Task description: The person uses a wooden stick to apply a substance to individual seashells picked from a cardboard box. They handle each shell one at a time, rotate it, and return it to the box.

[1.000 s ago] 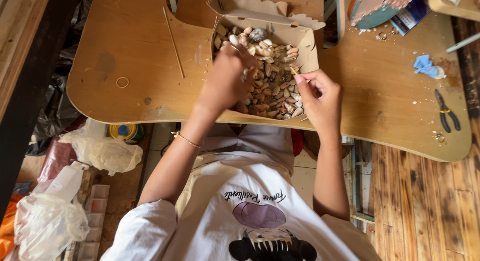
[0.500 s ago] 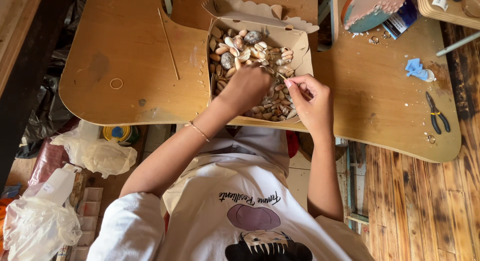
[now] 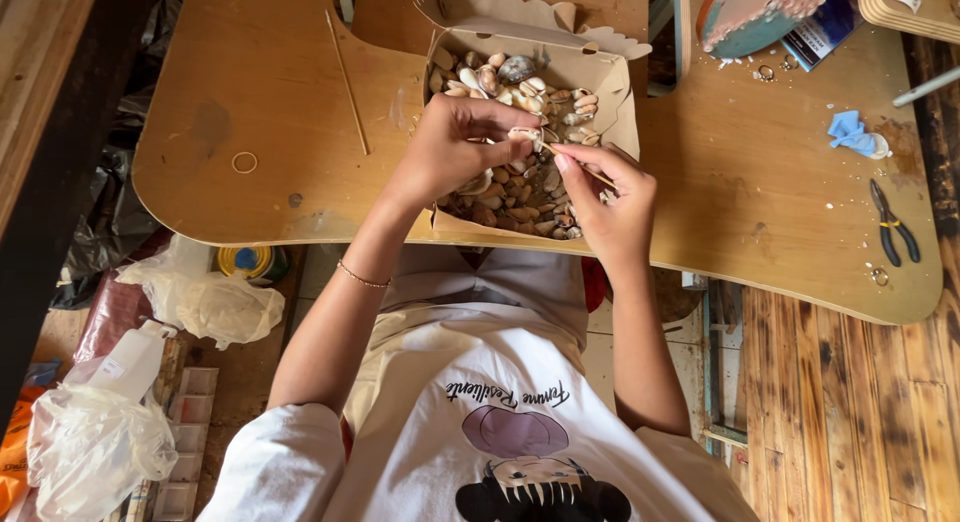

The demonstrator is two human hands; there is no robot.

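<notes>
Hovering over the cardboard box of seashells, both hands are meeting near its middle. The left hand is pinching a pale shell between curled fingers, while the right hand is gripping a thin wooden stick, its long axis slanting up-left so the tip is pointing at that shell, almost touching. The box is sitting on the wooden bench, with black pliers and a blue scrap lying well apart to the right, above a plank floor.
</notes>
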